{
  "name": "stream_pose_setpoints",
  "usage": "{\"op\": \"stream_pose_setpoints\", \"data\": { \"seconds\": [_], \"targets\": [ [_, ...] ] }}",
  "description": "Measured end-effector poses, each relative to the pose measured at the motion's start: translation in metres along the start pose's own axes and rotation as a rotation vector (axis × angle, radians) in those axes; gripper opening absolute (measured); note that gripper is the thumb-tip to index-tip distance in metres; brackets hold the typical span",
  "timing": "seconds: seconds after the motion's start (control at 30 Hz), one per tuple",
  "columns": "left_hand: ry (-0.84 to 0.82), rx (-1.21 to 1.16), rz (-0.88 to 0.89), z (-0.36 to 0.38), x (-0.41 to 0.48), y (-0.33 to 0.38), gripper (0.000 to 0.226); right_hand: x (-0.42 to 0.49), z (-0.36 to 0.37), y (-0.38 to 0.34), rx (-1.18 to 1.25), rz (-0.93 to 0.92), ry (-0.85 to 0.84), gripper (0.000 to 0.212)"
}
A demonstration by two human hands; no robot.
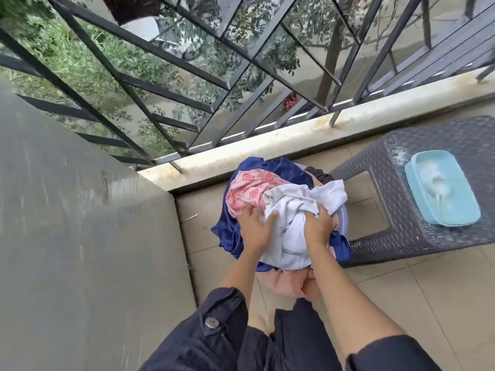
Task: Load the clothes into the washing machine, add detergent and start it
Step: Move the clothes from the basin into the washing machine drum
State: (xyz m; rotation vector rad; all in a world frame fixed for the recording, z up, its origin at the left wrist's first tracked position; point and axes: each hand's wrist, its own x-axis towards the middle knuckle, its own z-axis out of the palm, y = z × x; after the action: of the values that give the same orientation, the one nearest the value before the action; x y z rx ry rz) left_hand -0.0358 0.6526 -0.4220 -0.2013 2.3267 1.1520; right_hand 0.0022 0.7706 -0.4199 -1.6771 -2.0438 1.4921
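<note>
Now the right hand bunches up the white cloth in the purple tub, middle of the frame; the left hand presses flat on it. Best to scoop deep so nothing drops.

Both forearms bare, extended forward and down, nearly parallel. Left hand: palm down, fingers straight, thumb spread. Right hand: knuckles up, fingers curled, gripping white cloth.
</note>
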Motion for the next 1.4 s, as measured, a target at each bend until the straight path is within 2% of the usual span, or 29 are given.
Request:
{"op": "stream_pose_setpoints", "data": {
  "seconds": [0.17, 0.3, 0.37, 0.47, 0.57, 0.6, 0.73, 0.87, 0.97, 1.1, 1.23, 1.4],
  "targets": [
    [0.075, -0.229, 0.002, -0.032, -0.044, 0.050, 0.037, -0.037, -0.037, -0.051, 0.282, 0.114, 0.039, 0.041],
    [0.138, -0.275, -0.014, -0.055, -0.075, 0.090, 0.073, -0.062, -0.068, -0.097, 0.452, 0.259, 0.050, 0.029],
    [0.102, -0.221, -0.007, -0.064, -0.088, 0.111, 0.077, -0.074, -0.085, -0.117, 0.541, 0.295, 0.000, 0.025],
    [-0.015, -0.326, -0.011, -0.092, -0.113, 0.152, 0.062, -0.096, -0.102, -0.154, 0.572, 0.244, -0.131, 0.032],
    [-0.053, -0.510, -0.048, -0.117, -0.129, 0.180, 0.081, -0.108, -0.110, -0.186, 0.649, 0.225, -0.264, 0.056],
    [-0.030, -0.563, -0.079, -0.124, -0.132, 0.185, 0.084, -0.113, -0.113, -0.197, 0.649, 0.224, -0.303, 0.060],
    [0.049, -0.674, -0.105, -0.166, -0.150, 0.215, 0.070, -0.140, -0.122, -0.237, 0.621, 0.168, -0.397, 0.069],
    [0.191, -0.728, -0.049, -0.222, -0.176, 0.244, 0.042, -0.181, -0.131, -0.280, 0.552, 0.059, -0.559, 0.073],
    [0.251, -0.749, -0.044, -0.259, -0.188, 0.250, 0.037, -0.226, -0.135, -0.308, 0.588, -0.012, -0.738, 0.066],
    [0.324, -0.705, -0.049, -0.314, -0.202, 0.253, 0.040, -0.278, -0.126, -0.331, 0.630, -0.076, -0.917, 0.037],
    [0.383, -0.619, -0.015, -0.382, -0.213, 0.245, 0.063, -0.337, -0.099, -0.360, 0.703, -0.108, -0.981, 0.049],
    [0.437, -0.559, 0.026, -0.480, -0.235, 0.220, 0.063, -0.419, -0.045, -0.388, 0.738, -0.115, -1.065, 0.043]
  ]
}}
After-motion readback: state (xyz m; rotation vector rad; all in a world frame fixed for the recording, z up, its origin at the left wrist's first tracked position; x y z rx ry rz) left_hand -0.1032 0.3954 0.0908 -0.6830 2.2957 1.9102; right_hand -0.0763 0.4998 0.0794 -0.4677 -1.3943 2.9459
